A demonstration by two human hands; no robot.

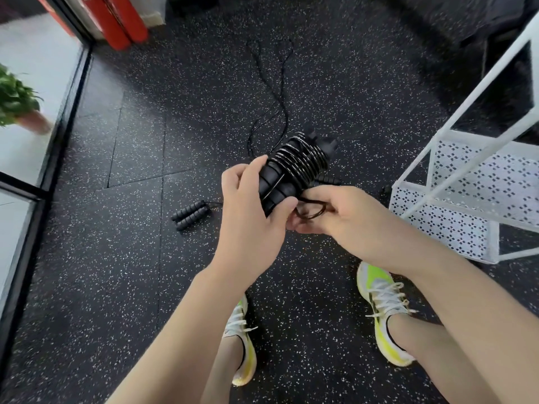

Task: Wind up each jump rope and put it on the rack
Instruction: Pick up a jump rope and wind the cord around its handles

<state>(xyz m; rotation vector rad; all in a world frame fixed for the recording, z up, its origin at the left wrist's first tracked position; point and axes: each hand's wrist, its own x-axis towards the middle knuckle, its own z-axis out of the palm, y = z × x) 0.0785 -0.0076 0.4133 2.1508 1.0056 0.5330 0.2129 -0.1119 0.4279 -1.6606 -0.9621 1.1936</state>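
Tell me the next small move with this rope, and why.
Probably tuck the last loop held in the right hand under the coils: the left hand grips the handles, already mostly wound, with the white rack close by.

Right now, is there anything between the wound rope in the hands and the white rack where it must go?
Nothing visible blocks the way. The wound jump rope is held by the left hand and right hand, and the white rack stands just to its right with only bare floor between.
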